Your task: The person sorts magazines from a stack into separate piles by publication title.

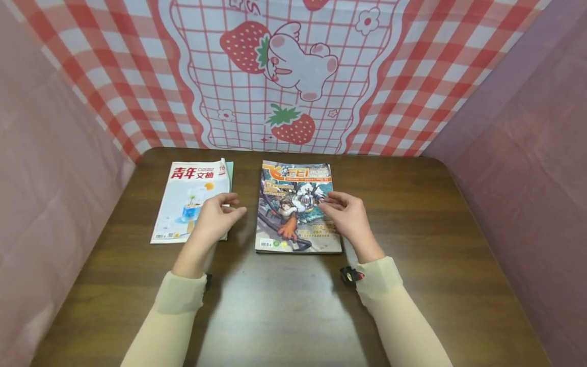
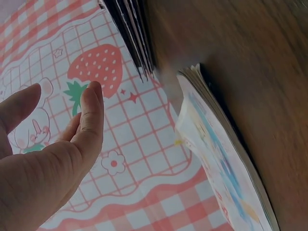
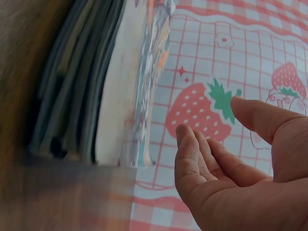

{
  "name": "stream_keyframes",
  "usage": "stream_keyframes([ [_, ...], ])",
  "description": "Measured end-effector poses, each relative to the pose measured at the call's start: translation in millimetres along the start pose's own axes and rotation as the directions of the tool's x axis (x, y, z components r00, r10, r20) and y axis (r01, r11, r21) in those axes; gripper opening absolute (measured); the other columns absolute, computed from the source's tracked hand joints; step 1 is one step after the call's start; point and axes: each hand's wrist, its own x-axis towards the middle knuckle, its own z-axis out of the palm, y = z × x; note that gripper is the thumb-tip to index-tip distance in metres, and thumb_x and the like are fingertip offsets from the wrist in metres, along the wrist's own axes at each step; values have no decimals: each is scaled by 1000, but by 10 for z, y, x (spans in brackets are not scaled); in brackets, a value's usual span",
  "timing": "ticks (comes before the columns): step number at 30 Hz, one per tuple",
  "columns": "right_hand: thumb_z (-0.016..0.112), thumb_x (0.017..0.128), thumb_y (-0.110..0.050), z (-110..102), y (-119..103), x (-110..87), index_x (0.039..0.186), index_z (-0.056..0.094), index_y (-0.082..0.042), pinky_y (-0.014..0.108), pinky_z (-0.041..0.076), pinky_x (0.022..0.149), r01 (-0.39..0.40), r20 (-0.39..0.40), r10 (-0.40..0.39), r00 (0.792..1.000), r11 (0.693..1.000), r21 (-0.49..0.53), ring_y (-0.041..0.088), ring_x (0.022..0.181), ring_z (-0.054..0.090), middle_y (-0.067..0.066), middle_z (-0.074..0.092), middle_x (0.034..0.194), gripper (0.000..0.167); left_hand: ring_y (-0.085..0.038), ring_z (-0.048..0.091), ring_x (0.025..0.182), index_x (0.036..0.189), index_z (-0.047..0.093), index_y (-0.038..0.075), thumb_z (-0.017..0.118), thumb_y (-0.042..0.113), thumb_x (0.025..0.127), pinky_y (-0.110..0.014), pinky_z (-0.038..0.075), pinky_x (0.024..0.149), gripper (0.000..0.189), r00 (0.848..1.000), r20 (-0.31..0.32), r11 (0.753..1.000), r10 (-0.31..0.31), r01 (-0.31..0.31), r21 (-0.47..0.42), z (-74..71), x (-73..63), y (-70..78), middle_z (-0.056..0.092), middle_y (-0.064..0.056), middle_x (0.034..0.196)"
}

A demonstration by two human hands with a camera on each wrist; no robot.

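A stack of magazines (image 1: 286, 209) with a colourful comic-style cover lies in the middle of the table. Its thick layered edge (image 3: 108, 96) shows in the right wrist view. To its left is a thinner pile topped by a white magazine (image 1: 171, 204) with red title characters, a blue edge peeking out behind. My left hand (image 1: 213, 219) hovers over that pile's right side, fingers bent loosely and thumb apart, holding nothing. Over the right edge of the middle stack, my right hand (image 1: 349, 216) is likewise bare, its thumb and fingers spread apart in the right wrist view.
The brown wooden table (image 1: 284, 311) has rounded far corners. Behind it hangs a red-and-white checked cloth (image 1: 408, 102) printed with strawberries and a white cartoon animal. Pinkish curtains (image 1: 527, 153) flank both sides. A dark strap (image 1: 350, 275) sits at my right wrist.
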Motion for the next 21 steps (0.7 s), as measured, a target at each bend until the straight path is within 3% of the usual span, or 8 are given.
stream_keyframes([
  [5,75,94,-15,-57,51,-20,138,57,6,42,53,95,-16,-10,16,1000,1000,-11,31,117,63,22,65,127,52,-37,63,110,138,52,-13,70,10,94,-45,55,90,53,1000,11,1000,-1,0,22,56,10,24,60,-28,129],
  [14,76,93,-13,-109,90,-56,135,59,8,32,56,89,-31,-33,31,999,1000,3,31,114,65,23,66,123,50,-38,64,107,137,53,-12,71,9,93,-45,56,89,53,1000,7,999,11,-11,37,132,18,39,61,-27,128],
  [21,75,93,-10,-164,137,-56,134,59,10,34,54,93,-39,-51,39,998,999,4,32,115,65,25,65,125,49,-38,64,107,138,52,-12,72,10,92,-46,54,92,54,1000,8,999,-3,3,43,185,37,39,61,-27,128],
])
